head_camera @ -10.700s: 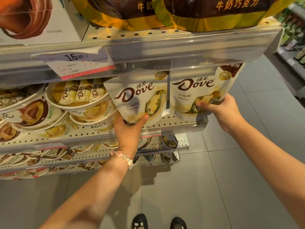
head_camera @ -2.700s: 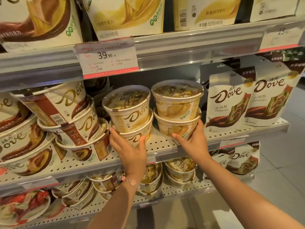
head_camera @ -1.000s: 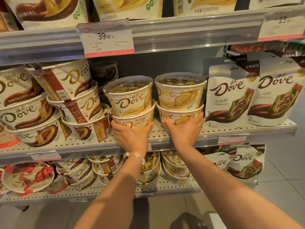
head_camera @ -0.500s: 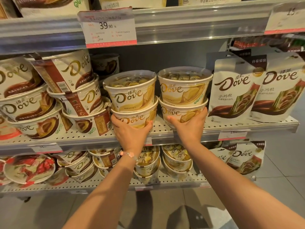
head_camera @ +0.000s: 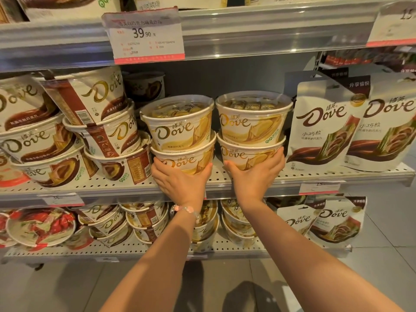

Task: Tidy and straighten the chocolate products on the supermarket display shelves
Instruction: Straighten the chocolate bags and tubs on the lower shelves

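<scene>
On the middle shelf (head_camera: 292, 176), brown tubs (head_camera: 108, 140) lean in untidy stacks at the left. Beside them stand 2 stacks of 2 yellow tubs each. The left hand (head_camera: 180, 183) cups the left bottom tub (head_camera: 182, 162), fingers and thumb curled around its base. The right hand (head_camera: 254, 176) cups the right bottom tub (head_camera: 245, 155) likewise. Pouches (head_camera: 324, 127) stand upright at the right.
</scene>
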Available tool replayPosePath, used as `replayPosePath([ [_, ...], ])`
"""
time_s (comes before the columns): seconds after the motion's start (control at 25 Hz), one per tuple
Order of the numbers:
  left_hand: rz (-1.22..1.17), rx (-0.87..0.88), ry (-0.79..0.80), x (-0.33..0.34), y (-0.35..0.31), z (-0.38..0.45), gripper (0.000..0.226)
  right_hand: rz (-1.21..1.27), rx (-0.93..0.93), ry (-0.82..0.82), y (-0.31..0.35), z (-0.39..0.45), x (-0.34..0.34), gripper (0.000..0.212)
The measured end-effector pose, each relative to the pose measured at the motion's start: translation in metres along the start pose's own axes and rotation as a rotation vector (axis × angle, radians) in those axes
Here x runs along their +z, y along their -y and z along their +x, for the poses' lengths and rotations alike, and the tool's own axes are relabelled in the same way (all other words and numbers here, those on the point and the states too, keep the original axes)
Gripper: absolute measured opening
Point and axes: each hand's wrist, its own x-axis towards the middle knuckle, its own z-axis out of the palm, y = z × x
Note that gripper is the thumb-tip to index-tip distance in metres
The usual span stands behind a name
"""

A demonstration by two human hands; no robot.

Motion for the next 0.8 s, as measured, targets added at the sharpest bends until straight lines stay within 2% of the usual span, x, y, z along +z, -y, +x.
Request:
replayPosePath([
  [0.28,-0.087,0.028,0.063,-0.004,0.004,0.004,0.127,0.089,0.012,0.016,-0.007,0.006,-0.006,0.125],
  [0.8,-0.113,0.071,0.197,-0.016,0.011,0.014,0.124,0.031,-0.02,0.118,-0.006,0.008,-0.018,0.124],
])
